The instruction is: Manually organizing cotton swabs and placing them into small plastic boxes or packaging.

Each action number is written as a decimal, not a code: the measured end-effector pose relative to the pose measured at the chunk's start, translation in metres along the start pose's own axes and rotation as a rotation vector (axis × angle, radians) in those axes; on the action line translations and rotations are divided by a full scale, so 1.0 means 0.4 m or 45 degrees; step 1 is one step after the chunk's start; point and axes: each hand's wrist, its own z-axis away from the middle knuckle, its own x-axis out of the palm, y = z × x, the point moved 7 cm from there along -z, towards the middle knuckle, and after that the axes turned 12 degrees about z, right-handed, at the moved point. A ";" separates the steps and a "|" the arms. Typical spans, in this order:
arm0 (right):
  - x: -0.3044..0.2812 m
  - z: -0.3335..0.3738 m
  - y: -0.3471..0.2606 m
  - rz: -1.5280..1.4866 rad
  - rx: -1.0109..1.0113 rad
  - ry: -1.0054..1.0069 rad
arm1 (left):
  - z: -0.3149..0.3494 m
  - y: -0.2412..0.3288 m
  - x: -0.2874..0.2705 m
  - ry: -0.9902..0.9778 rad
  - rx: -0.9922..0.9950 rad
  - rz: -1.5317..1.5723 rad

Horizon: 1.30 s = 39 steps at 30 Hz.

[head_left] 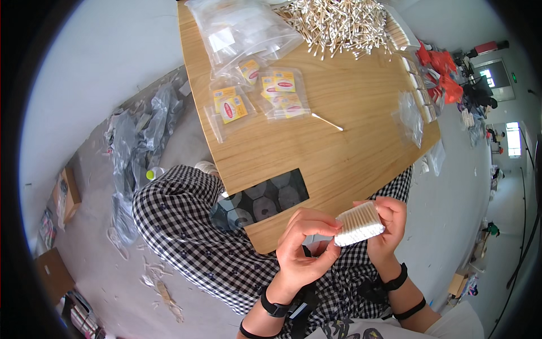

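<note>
A compact bundle of cotton swabs sits between the two hands, its white tips turned toward the person and its sticks running away. The left fingers are nearly closed, index and thumb pinching the bundle's left end. The right fingers are curled around its right end, partly hidden behind it, and also have hold of it. The bundle is raised just past the near edge of the worktop.

Close beyond and left of the left fingers, a dark sheet with pale rounded shapes lies across the worktop's edge. Farther out, straight ahead of the left fingers, a single cotton swab lies slanted on the wood. Ahead and to their left are clear pouches with yellow cards, and past these a heap of clear plastic bags.

Farthest ahead of both hands, a large pile of loose swabs spreads over the worktop. Ahead and right of the right fingers lie a crumpled clear bag and a row of small packs. Well left of the left fingers, grey plastic sheeting lies on the floor.
</note>
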 end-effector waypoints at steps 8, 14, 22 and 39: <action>0.016 -0.016 -0.029 -0.114 0.010 -0.068 | -0.006 0.000 -0.003 0.094 -0.002 -0.092; 0.021 -0.014 -0.032 -0.011 -0.011 -0.167 | -0.019 0.004 0.007 0.002 -0.075 -0.172; 0.016 -0.031 -0.071 0.161 -0.149 -0.197 | -0.010 -0.014 -0.006 -0.016 -0.090 -0.106; 0.031 -0.052 0.002 -0.558 0.425 -0.199 | -0.017 -0.039 0.012 0.020 -0.233 -0.242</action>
